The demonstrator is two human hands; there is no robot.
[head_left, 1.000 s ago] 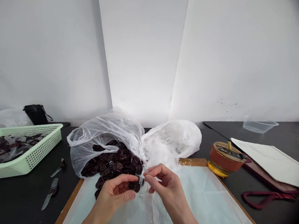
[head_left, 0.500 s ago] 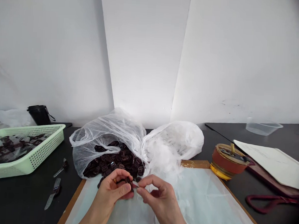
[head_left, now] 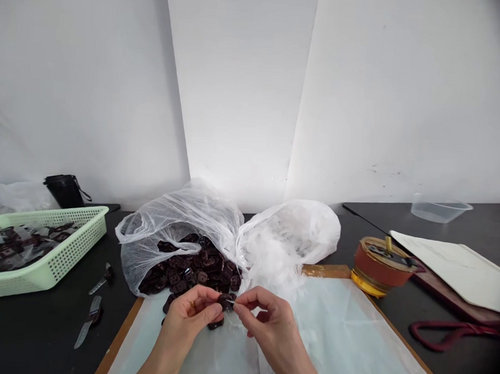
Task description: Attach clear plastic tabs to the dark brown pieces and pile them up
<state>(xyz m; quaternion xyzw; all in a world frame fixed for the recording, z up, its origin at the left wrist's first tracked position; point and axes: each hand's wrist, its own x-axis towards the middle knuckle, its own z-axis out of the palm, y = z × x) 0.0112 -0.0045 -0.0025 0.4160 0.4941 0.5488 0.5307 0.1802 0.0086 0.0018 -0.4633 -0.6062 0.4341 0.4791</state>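
Just in front of the crumpled clear plastic bag of dark maroon pieces (head_left: 175, 230), our left hand (head_left: 185, 321) curls inward, its grip pinching one small dark maroon plastic piece (head_left: 224, 303). Our right hand (head_left: 269, 323) meets it, grip pressed together on a tiny pale sliver (head_left: 231, 302) at that piece's edge. We judge it fine fingertip work on the piece; the next move calls for steady, small pinches.

No text, label, brand, number or sign can be read anywhere. The round red and gold tin (head_left: 381, 266) on the worktop has a dark mark on its lid, but it is too small and blurred to read. The white sheet (head_left: 457, 267) on the right shows only faint lines. The dark pieces (head_left: 194, 265) in the clear bag (head_left: 163, 227) show no legible marking.
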